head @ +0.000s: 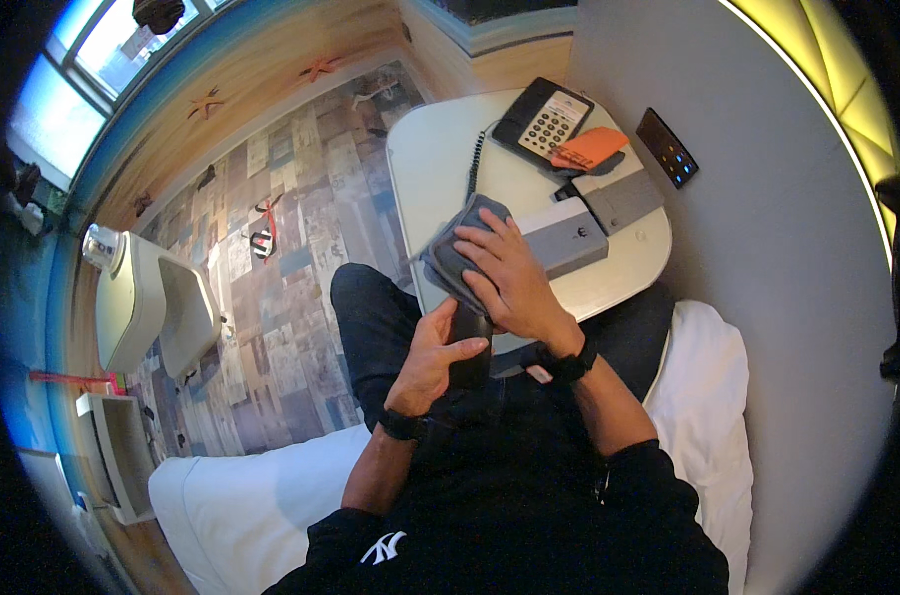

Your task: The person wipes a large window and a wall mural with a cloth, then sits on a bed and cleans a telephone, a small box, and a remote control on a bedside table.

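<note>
My left hand (435, 357) grips a dark, smooth object (470, 349), perhaps a bottle or case, its thumb lying across it. Directly above, my right hand (506, 279) presses its spread fingers on a folded grey cloth (457, 242). The cloth rests against the dark object's upper end, over the near left edge of the white table (428, 163). Beside my right hand lies a grey and white box (569, 242). My right palm hides part of the cloth.
A desk telephone (547, 123) with a coiled cord, an orange packet (591, 149) and another grey box (621, 201) occupy the table. A touch panel (667, 149) is on the right wall. White bedding (271, 498) surrounds my seat. A white stand (134, 297) is at left.
</note>
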